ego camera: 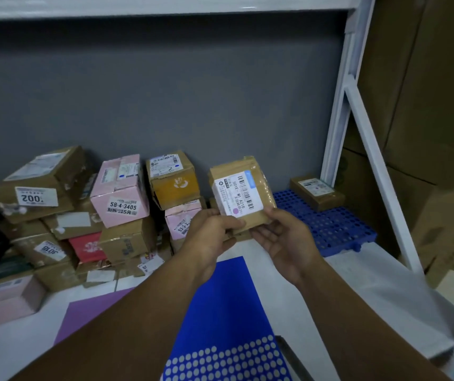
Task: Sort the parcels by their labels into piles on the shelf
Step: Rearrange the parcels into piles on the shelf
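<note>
A brown parcel (257, 171), its white label (236, 196) facing up, is held above the shelf (28, 339) — the left hand (212, 235) pinching its lower left corner, the right hand (286, 243) gripping the lower right with curled fingers — between a heap of parcels (63, 215) and a blue pallet (330, 224).

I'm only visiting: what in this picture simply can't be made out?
Head view:
Held parcel: lower edge covered by the left hand and right hand; its label's small print is too fine to read.
Small box on the blue pallet: label too small.
Pink box at lower left: cut off by the frame edge.
Lower boxes in the pile: partly hidden by boxes in front.
</note>
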